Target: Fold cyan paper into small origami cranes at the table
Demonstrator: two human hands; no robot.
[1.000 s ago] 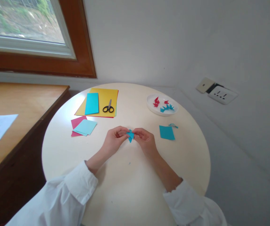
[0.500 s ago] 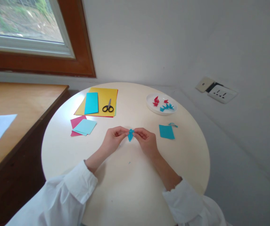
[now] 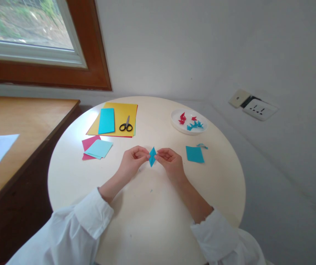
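Note:
A small folded blue paper piece, kite-shaped and pointing up and down, is pinched between both hands just above the round cream table. My left hand grips its left edge with thumb and fingertips, the other fingers curled. My right hand pinches its right edge the same way. White sleeves cover both forearms.
A blue paper square and a blue scrap lie right of my hands. A white dish holds several small red and blue folded pieces. Black scissors rest on yellow sheets beside blue, light blue and pink paper. A wooden desk stands left.
The blue piece has been turned and flattened from a crumpled triangle into an upright narrow kite shape. Both hands stay in the same spot, fingertips slightly drawn apart.

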